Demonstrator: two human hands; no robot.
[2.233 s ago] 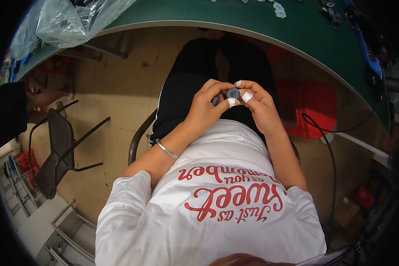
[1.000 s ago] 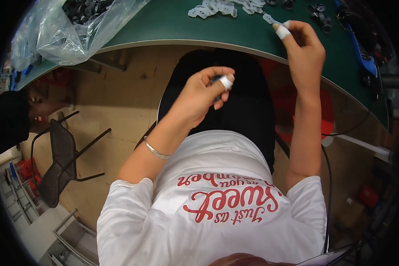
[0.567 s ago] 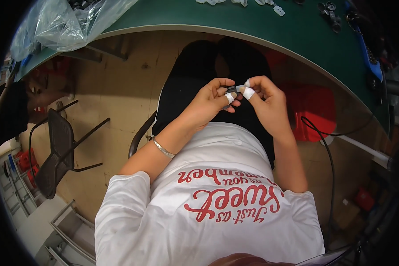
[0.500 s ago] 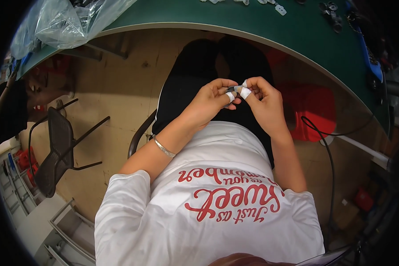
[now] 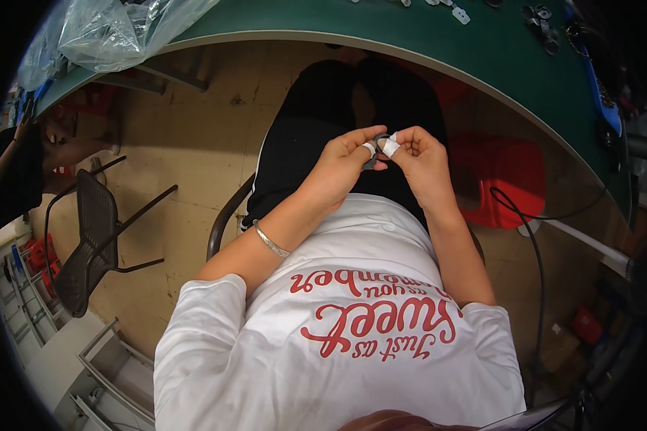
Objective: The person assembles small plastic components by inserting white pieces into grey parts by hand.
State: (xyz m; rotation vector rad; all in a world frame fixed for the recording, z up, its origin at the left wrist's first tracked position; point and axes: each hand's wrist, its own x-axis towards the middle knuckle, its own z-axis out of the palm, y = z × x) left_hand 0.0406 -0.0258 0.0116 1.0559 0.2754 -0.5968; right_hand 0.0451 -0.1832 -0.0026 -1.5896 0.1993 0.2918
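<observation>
Above my lap, my left hand (image 5: 341, 161) and my right hand (image 5: 423, 159) meet at the fingertips. Between them is a small dark grey piece with a curved, ring-like edge (image 5: 379, 137); the fingers cover most of it. My left thumb and fingers pinch it from one side, and a dark bit shows below that thumb. From the other side, my right thumb and forefinger close on it. White tape wraps both thumbs and the right forefinger. The exact kind of the piece is too small to make out.
A green table (image 5: 323, 20) curves across the top. On it are a clear plastic bag (image 5: 115, 36), small translucent pieces (image 5: 460, 14), dark parts (image 5: 543, 29) and a blue tray (image 5: 605, 108). A red stool (image 5: 510, 183), a cable (image 5: 538, 287), a chair (image 5: 97, 223) and another person (image 5: 14, 169) are around.
Both hands have shifted slightly, the right one a little to the left. The dark piece is turned, and its curved edge now shows between the fingertips.
</observation>
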